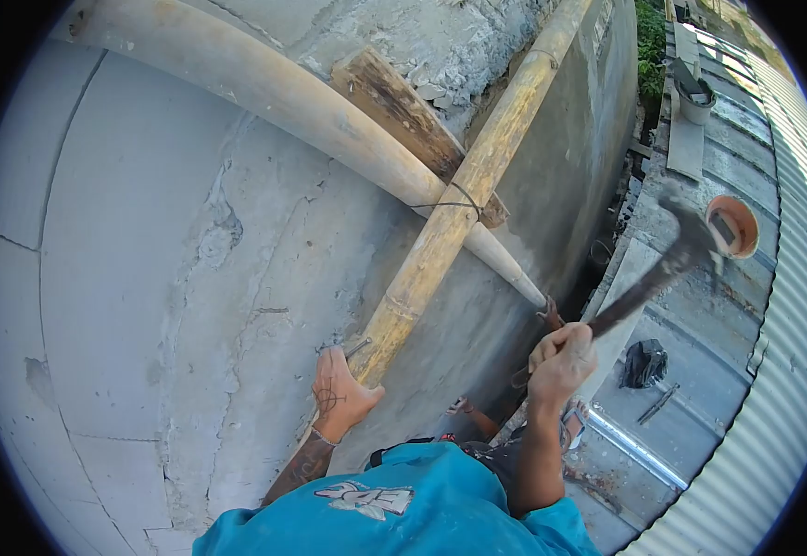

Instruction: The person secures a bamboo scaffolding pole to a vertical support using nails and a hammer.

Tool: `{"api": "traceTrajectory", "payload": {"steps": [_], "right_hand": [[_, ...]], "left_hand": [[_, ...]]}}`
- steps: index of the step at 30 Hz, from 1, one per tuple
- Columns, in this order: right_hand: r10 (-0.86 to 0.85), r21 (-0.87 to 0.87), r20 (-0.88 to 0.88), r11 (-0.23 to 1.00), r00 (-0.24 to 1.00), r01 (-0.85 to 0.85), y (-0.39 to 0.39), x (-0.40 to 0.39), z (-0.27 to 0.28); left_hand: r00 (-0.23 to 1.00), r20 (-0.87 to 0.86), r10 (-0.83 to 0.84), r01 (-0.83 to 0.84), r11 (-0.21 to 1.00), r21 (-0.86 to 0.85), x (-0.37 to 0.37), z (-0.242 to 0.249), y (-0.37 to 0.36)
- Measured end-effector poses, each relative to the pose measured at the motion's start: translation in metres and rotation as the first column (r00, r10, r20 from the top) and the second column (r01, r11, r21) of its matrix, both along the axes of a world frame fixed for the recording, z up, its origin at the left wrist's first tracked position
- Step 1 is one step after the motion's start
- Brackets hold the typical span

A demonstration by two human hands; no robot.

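Note:
My right hand (561, 363) is closed around the handle of a hammer (640, 295), raised to the right and blurred at the head. My left hand (340, 397) is at the lower end of a yellowish bamboo pole (403, 292). Its fingers are pinched on a nail (359, 347) beside the pole; the fingertips are partly hidden. Farther up, a dark tie (459, 202) binds this pole across a thicker, pale pole (274, 93). A rough wooden board (403, 111) lies behind the crossing, against the wall.
A grey block wall (144, 278) fills the left. Below, another person's hand (550, 315) touches the pale pole's lower end. On the metal roof (700, 352) to the right are an orange bucket (746, 227), a grey bucket (695, 104) and a black plastic bag (644, 363).

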State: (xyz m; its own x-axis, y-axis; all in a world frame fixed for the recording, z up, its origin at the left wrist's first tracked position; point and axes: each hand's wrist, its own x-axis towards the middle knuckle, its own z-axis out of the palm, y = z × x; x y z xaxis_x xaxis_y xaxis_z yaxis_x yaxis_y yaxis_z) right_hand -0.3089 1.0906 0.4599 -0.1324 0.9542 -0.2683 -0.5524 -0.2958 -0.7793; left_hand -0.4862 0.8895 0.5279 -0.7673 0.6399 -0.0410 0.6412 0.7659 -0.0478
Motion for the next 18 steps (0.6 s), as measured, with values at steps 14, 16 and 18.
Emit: {"api": "traceTrajectory", "payload": {"steps": [14, 16, 18], "right_hand": [[-0.248, 0.224, -0.627, 0.850, 0.739, 0.476, -0.013, -0.034, 0.003], [-0.032, 0.089, 0.066, 0.996, 0.997, 0.026, -0.055, -0.057, -0.043], [0.273, -0.062, 0.365, 0.961, 0.890, -0.269, -0.059, -0.051, -0.068]], "left_hand": [[1.000, -0.018, -0.009, 0.009, 1.000, 0.009, -0.008, 0.001, 0.001], [1.000, 0.023, -0.011, 0.011, 1.000, 0.009, -0.008, 0.003, 0.004], [0.999, 0.029, -0.033, 0.032, 0.999, 0.016, -0.011, 0.004, 0.008]]}}
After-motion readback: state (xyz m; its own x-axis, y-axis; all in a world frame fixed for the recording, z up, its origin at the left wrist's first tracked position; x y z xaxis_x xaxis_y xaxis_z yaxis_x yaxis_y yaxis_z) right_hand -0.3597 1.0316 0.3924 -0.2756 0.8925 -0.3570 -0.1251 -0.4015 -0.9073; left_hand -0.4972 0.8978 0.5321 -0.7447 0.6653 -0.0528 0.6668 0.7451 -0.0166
